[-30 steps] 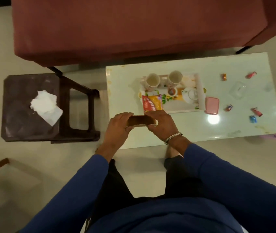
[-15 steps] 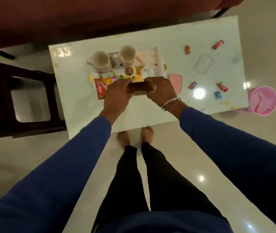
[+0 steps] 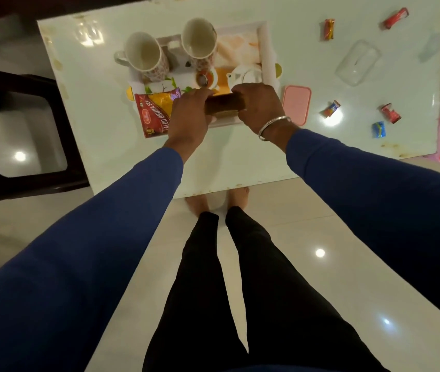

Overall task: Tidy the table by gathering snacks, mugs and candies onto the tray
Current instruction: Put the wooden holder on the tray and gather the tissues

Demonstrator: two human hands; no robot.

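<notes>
- Over the near edge of the tray (image 3: 265, 47), your left hand (image 3: 189, 114) and right hand (image 3: 256, 104) are each closed around one end of a brown packet (image 3: 224, 106); you hold it between them just above the tray's front rim, so by the look of it this snack is about to be set down.
- Beside your left hand, a red and yellow snack bag (image 3: 157, 114) lies half on the tray's near-left corner and half on the counter (image 3: 100, 103). Its print reads roughly "ALOO BHUJIA SE…", with a round red logo I cannot make out.
- Behind your hands, two mugs (image 3: 143, 55) (image 3: 199, 40) stand upright and empty. The right one is on the tray; the left one seems to sit at its left edge, though whether it is fully on I cannot tell.
- A small white teapot (image 3: 248, 76) and a little dish are on the tray too.
- So the mugs and snacks look mostly gathered; the candies are what is left.
- To your right on the counter, well apart from the tray, lie six wrapped candies: (image 3: 329, 29), (image 3: 396, 22), (image 3: 330, 110), (image 3: 390, 114) and a blue one (image 3: 379, 129) among them. Their writing is too small to read.
- A pink lid (image 3: 297, 104) lies just beside the tray, and a clear box (image 3: 358, 65) sits farther right.
</notes>
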